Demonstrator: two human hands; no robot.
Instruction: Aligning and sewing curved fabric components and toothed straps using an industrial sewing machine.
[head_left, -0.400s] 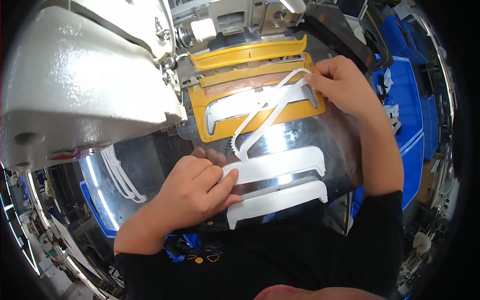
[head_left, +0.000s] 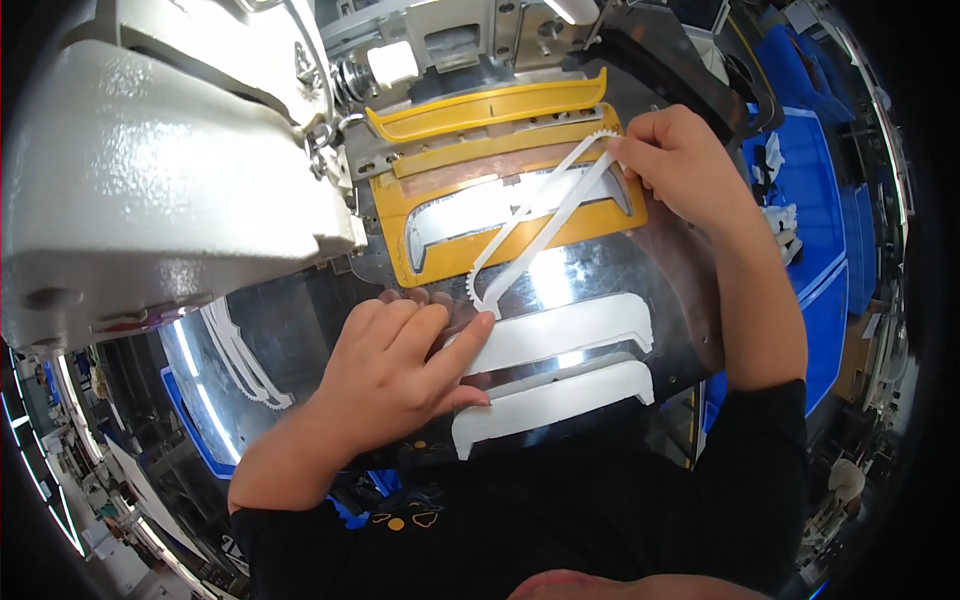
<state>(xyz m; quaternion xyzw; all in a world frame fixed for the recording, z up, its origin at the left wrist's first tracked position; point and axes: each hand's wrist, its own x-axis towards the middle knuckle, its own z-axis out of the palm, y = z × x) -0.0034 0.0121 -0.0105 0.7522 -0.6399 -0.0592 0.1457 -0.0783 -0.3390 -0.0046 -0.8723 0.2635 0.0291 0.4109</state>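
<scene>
A thin white strip bent into a long narrow loop (head_left: 560,214), with notched ends, slants across a yellow template (head_left: 587,234) holding a pale curved piece. At the loop's upper right end, my right hand (head_left: 680,165) is closed, pinching it between thumb and fingers. My left hand (head_left: 395,365) rests lower left with fingers apart. Its stretched index fingertip touches the loop's lower end, and its thumb points at the flat white pieces. One curved white piece (head_left: 570,328) lies just right of that fingertip; a second white piece (head_left: 560,402) lies nearer me.
A large glossy white sewing machine body (head_left: 150,170) fills the upper left. Several white notched strips (head_left: 240,355) lie on the shiny dark work surface (head_left: 325,300) at left. A raised yellow bar (head_left: 490,112) stands behind the template. Blue bins (head_left: 815,200) holding dark and white items stand at right.
My left index finger has stretched up and right from the flat white piece onto the loop's lower end. My right hand keeps its pinch, nearly still.
</scene>
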